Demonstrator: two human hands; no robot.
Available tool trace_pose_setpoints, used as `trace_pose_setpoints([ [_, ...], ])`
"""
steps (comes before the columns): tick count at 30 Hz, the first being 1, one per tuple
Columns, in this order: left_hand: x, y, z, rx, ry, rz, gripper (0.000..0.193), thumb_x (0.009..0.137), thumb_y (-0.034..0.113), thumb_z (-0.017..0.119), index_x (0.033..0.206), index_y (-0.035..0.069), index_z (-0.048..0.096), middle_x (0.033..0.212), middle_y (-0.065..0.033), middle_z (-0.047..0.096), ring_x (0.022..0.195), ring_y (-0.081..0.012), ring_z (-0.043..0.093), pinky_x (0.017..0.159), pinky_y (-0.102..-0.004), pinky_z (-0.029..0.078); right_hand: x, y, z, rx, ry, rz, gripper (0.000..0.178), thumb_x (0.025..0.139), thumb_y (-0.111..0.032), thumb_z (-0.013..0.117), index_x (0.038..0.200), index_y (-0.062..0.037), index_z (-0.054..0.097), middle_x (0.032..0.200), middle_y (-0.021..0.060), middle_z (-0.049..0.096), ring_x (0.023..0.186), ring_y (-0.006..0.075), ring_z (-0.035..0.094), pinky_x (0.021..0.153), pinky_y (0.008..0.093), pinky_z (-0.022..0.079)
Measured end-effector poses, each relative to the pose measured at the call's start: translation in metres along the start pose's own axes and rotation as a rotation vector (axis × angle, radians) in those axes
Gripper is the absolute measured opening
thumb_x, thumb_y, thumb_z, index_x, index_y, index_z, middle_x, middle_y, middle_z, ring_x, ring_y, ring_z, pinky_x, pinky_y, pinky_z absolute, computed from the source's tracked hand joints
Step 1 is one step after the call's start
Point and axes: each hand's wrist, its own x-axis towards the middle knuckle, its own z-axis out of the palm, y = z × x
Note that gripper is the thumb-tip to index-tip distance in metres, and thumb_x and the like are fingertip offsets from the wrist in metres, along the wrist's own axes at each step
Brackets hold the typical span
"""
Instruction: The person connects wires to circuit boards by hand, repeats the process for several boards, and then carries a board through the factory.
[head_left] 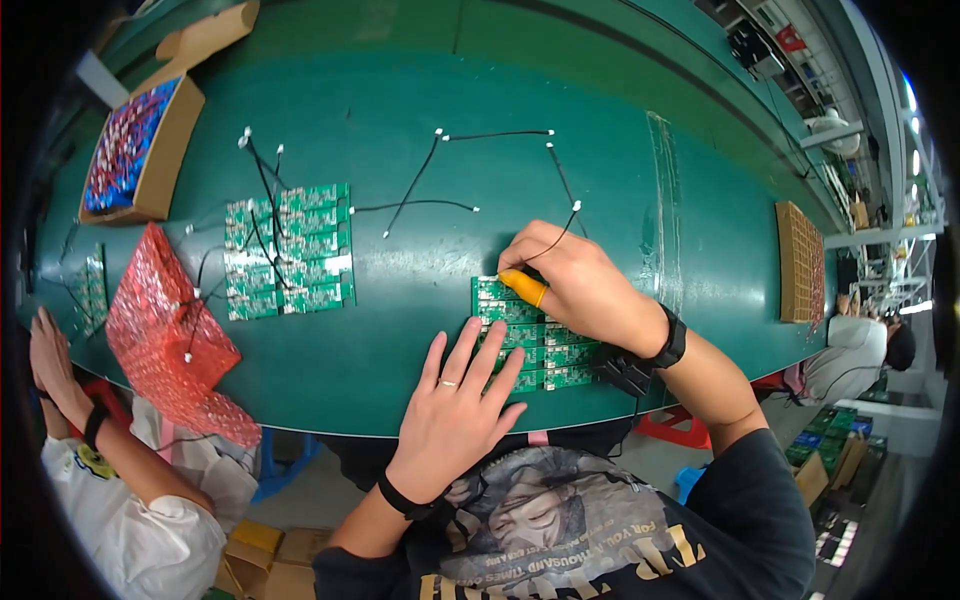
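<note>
Green desk (400,90) on a factory line, both hands working a board panel (530,335) near the front edge.

Left hand (455,405) is lying flat on the panel's lower left, fingers spread and pressing, gripping nothing. Right hand (575,280) is hovering over the panel's top edge, fingers pinched together on a black wire (558,235) whose white plug is sticking up just beyond the knuckles; a yellow cot (524,285) is covering one fingertip. Panel looks thin, stiff and light, likely fragile at the score lines and parts, so edges are the safe hold. Wire looks limp and light, best taken by the plug. More loose wires (420,185) are lying beyond, a second panel (288,250) to the left, a red tray (165,320) and a box (140,150) farther left. Another person's hand (50,355) is resting at the left edge.
</note>
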Motion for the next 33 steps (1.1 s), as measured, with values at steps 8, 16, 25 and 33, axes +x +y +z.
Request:
trace_pose_setpoints([
  [8, -0.002, -0.006, 0.002, -0.015, 0.03, 0.004, 0.054, 0.087, 0.032, 0.078, 0.135, 0.01, 0.066, 0.155, -0.0151, 0.048, 0.148, -0.0353, 0.041, 0.119, -0.0562, 0.035, 0.003, -0.003, 0.008, -0.139, -0.04, -0.014, 0.024, 0.08, 0.006, 0.074, 0.102, -0.0029, 0.07, 0.1, 0.0107, 0.069, 0.088, 0.0318, 0.069, 0.075, 0.0388, 0.059],
  [16, -0.003, -0.006, 0.002, -0.022, 0.05, 0.007, 0.047, 0.093, 0.031, 0.071, 0.134, 0.009, 0.065, 0.155, -0.014, 0.05, 0.148, -0.0323, 0.041, 0.12, -0.0531, 0.035, 0.002, -0.004, 0.005, -0.116, -0.068, -0.008, 0.025, 0.079, 0.006, 0.076, 0.101, -0.0027, 0.071, 0.101, 0.0107, 0.069, 0.088, 0.0314, 0.07, 0.074, 0.0382, 0.059],
  [25, -0.003, -0.008, 0.002, -0.021, 0.062, 0.011, 0.043, 0.096, 0.03, 0.067, 0.132, 0.007, 0.066, 0.154, -0.0139, 0.051, 0.148, -0.0312, 0.042, 0.121, -0.0517, 0.035, 0.001, -0.008, 0.008, -0.172, -0.073, -0.019, 0.029, 0.079, 0.007, 0.077, 0.105, -0.004, 0.07, 0.1, 0.0109, 0.067, 0.088, 0.03, 0.07, 0.072, 0.0376, 0.058],
  [33, -0.005, -0.009, 0.007, -0.02, 0.069, 0.023, 0.046, 0.093, 0.03, 0.072, 0.134, 0.009, 0.066, 0.155, -0.0133, 0.05, 0.149, -0.0325, 0.041, 0.119, -0.0548, 0.036, -0.003, -0.011, 0.015, -0.264, 0.002, -0.09, 0.031, 0.078, 0.006, 0.079, 0.105, -0.0043, 0.069, 0.1, 0.0108, 0.066, 0.085, 0.03, 0.069, 0.07, 0.0375, 0.057],
])
